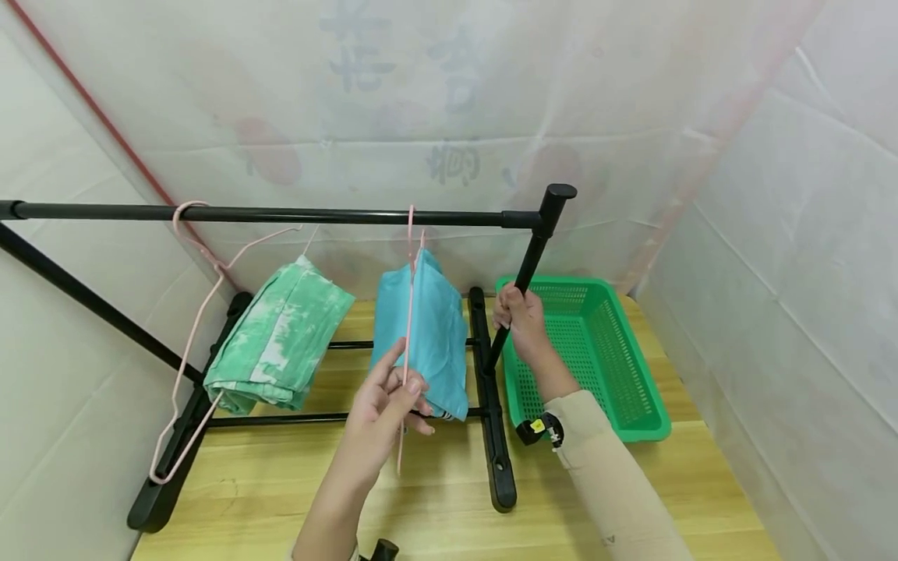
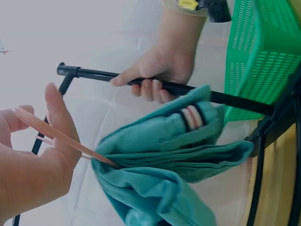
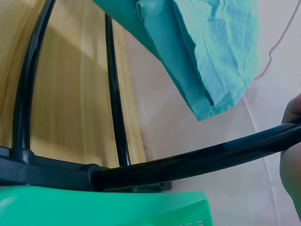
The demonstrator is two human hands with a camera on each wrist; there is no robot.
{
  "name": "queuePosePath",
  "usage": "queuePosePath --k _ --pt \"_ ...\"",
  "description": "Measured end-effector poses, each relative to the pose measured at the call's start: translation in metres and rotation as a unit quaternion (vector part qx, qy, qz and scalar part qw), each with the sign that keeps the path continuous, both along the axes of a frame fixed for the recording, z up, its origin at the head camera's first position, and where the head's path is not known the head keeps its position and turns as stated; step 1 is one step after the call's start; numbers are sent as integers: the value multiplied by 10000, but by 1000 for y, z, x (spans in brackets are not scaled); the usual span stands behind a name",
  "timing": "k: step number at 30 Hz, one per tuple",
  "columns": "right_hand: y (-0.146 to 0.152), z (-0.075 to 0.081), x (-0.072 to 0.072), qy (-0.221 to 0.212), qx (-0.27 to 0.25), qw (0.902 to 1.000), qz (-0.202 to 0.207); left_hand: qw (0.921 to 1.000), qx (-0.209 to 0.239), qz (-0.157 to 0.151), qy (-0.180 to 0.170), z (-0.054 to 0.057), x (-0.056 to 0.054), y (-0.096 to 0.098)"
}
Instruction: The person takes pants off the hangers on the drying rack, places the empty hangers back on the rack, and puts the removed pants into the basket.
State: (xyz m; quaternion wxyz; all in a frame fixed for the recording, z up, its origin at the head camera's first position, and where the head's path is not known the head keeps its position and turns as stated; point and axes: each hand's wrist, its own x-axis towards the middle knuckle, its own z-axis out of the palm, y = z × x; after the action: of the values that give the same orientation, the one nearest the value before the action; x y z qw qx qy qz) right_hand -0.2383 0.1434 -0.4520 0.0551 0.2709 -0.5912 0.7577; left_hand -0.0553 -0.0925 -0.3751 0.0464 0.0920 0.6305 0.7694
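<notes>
A pink clothes hanger (image 1: 410, 312) hangs edge-on from the black top rail, with a folded blue garment (image 1: 421, 335) draped over it. My left hand (image 1: 389, 397) holds the near side of this hanger between thumb and fingers. In the left wrist view the garment (image 2: 160, 155) shows folded layers and a striped band, just beyond the left hand (image 2: 42, 155). My right hand (image 1: 522, 318) grips the right upright of the black clothes rack (image 1: 536, 245). Only an edge of that right hand (image 3: 292, 160) appears in the right wrist view.
Farther left on the rail, a second pink hanger (image 1: 185, 351) carries a green-and-white tie-dyed garment (image 1: 284, 335). Right of the rack, a green plastic basket (image 1: 634, 351) stands on the wooden table (image 1: 281, 483). White sheeting (image 1: 772, 257) encloses the table at the back and sides.
</notes>
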Motion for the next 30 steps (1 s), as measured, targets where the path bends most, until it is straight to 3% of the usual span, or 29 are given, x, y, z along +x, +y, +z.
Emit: queuePosePath --k 5,11,19,24,30 --pt "2 1 0 124 -10 9999 -9 9992 79 -99 -372 10 -7 -3" --pt "2 1 -2 142 64 9998 -102 9977 -8 293 -611 11 -15 -1" --pt "-6 0 -2 96 25 9998 -194 9953 -752 608 -15 8 -19 -1" --pt "-11 -2 -3 158 17 9998 -149 9904 -1070 859 147 10 -17 -5" --pt "-14 3 0 220 33 9996 -149 9860 -1188 1082 456 15 -16 -9"
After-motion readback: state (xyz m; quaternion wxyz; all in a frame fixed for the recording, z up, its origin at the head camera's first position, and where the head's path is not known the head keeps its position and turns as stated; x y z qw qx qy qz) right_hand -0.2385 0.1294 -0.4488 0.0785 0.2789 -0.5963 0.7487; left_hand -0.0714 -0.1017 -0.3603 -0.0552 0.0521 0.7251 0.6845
